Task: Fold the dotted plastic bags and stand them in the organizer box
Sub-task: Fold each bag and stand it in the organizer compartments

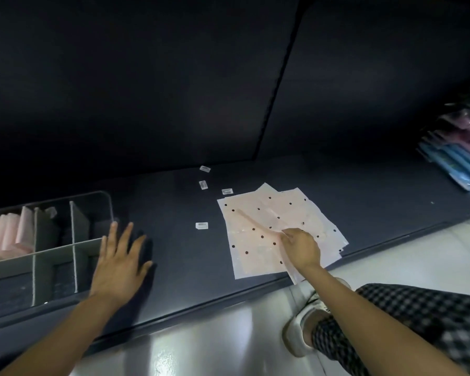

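A loose stack of pale pink plastic bags with dark dots [258, 226] lies flat on the dark shelf at centre right. My right hand [300, 246] rests on the stack and pinches the top bag near its middle. My left hand [120, 263] hovers flat with fingers spread over the shelf, just right of the clear organizer box [73, 246]. Folded pink bags [8, 232] stand in the box's far-left compartment. The other compartments look dark and hold nothing I can make out.
Several small white labels [202, 225] lie scattered on the shelf behind and left of the stack. Blue and pink packaged goods [456, 158] are piled at the far right. My shoe and checked trouser leg [391, 321] stand on the shiny floor below the shelf edge.
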The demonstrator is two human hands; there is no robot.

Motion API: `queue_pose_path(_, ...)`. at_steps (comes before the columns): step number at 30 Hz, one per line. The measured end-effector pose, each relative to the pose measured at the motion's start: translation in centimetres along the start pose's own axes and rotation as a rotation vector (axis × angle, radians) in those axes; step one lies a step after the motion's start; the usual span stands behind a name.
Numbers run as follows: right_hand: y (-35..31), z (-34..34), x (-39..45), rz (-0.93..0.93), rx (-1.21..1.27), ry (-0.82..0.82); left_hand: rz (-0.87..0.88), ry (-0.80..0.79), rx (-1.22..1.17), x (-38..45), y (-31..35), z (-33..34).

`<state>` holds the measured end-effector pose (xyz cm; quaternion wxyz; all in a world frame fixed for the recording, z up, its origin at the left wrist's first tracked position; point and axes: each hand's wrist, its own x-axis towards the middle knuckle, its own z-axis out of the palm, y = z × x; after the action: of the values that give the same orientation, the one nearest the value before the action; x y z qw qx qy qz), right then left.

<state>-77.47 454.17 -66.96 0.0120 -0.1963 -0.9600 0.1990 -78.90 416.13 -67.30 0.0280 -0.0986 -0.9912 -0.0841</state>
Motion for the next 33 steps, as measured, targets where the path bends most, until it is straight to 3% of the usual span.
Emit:
queue_pose_path(3,-1.7,-0.2,-0.1,-0.125,-0.077,0.002,-0.009,0.038,-0.052,0.2,0.9,-0.3)
queue_pose_path(6,-4.2,0.2,-0.9,-0.285,-0.124,-0.015,0.131,0.115,-0.156,0.4,3.3,-1.2)
queue_pose_path(8,-6.4,0.9,-2.0,-0.356,-0.119,-0.077,0.202,0.032,-0.300,-0.1,5.3,-1.6)
queue_pose_path(12,-10.7,3.6,-5.2,-0.455,-0.081,-0.189,0.372,-0.140,-0.273,-1.9,7.7,-0.3)
queue_pose_path(15,-12.6,5.6,-8.0,-0.430,-0.002,-0.281,0.298,-0.272,-0.326,-3.1,7.4,1.0)
queue_pose_path(20,-12.8,6.9,-11.0,-0.447,0.196,-0.408,0.141,-0.252,-0.385,-4.2,5.8,1.4)
queue_pose_path(23,-11.3,6.4,-11.4,-0.550,0.129,-0.423,0.138,-0.211,-0.330,-4.5,5.4,1.1)
queue_pose_path(28,-7.0,3.2,-8.3,-0.739,-0.122,-0.452,0.062,-0.150,-0.528,-4.5,4.1,1.2)
queue_pose_path(30,-5.9,2.1,-6.9,-0.749,-0.138,-0.507,0.054,-0.169,-0.562,-4.5,3.6,1.2)
queue_pose_path(33,-6.0,1.5,-6.1,-0.634,0.045,-0.617,0.045,-0.238,-0.592,-4.6,2.9,1.4)
